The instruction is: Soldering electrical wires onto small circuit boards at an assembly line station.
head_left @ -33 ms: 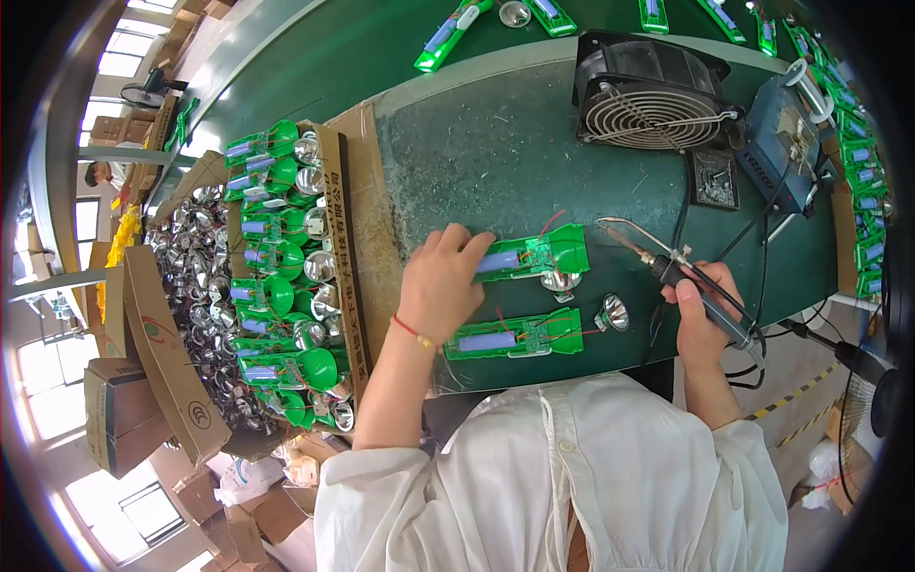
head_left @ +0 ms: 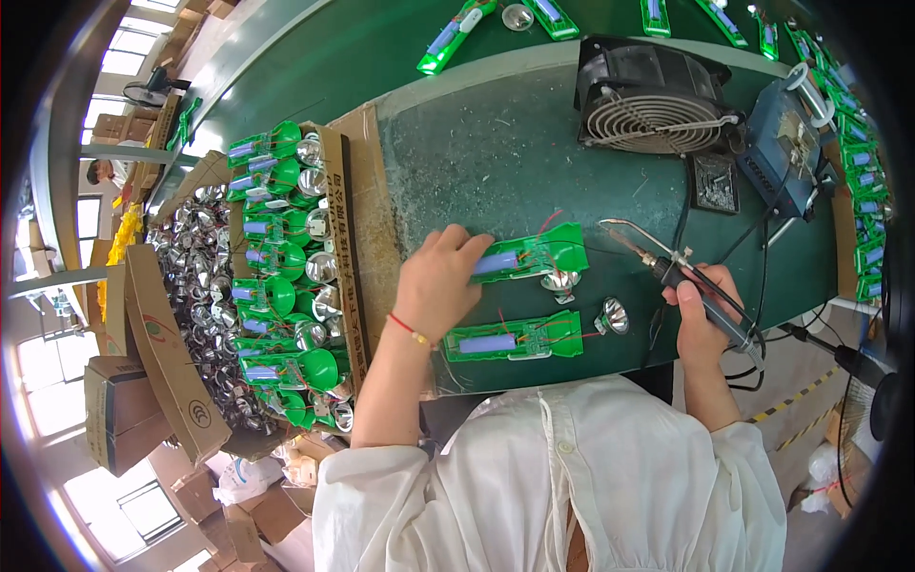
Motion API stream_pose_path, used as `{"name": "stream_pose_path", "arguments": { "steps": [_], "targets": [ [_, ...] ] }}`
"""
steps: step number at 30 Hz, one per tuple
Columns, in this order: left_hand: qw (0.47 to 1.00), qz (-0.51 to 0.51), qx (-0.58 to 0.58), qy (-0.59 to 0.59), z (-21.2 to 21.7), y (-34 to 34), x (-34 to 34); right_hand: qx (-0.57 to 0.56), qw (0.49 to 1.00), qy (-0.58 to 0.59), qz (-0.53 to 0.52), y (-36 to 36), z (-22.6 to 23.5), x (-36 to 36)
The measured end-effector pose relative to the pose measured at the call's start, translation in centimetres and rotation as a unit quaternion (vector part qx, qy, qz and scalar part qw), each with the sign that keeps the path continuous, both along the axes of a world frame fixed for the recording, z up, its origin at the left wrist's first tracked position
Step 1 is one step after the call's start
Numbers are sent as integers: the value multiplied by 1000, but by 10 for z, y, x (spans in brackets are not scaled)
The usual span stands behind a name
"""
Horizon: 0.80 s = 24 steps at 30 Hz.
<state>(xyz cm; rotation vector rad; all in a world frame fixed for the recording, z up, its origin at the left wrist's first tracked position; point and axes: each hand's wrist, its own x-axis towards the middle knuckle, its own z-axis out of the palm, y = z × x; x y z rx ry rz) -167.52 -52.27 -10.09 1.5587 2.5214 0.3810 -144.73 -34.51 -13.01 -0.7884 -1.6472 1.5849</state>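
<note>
My right hand (head_left: 707,310) grips a soldering iron (head_left: 679,275) with a thin curved metal tube alongside its tip. The tip points left, a short way from the upper green flashlight half-shell (head_left: 570,250). My left hand (head_left: 440,281) is closed on that shell's left end, its fingertips partly hidden. Inside the shell lie a purple battery cell (head_left: 497,262) and a small circuit board, with a red wire standing up. A silver reflector (head_left: 560,282) sits against its lower edge. Nearer me lies a second half-shell (head_left: 515,336), wired to another reflector (head_left: 615,316).
On the left, a cardboard box (head_left: 345,276) holds several green flashlight shells beside a heap of reflectors (head_left: 195,296). A black fan (head_left: 653,95), a small tray of scraps (head_left: 714,182) and a blue soldering unit with a solder spool (head_left: 782,143) stand far right. More shells line the far edge.
</note>
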Motion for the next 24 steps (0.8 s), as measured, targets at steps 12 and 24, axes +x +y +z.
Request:
{"name": "stream_pose_path", "arguments": {
  "steps": [12, 24],
  "targets": [
    [925, 343, 78, 141, -20, 82, -207, -27, 999, -24, -10, 6, 12, 17],
    [979, 40, -71, -188, 56, 59, -45, -14, 1000, 2, -21, 12, -16, 23]
  ]
}}
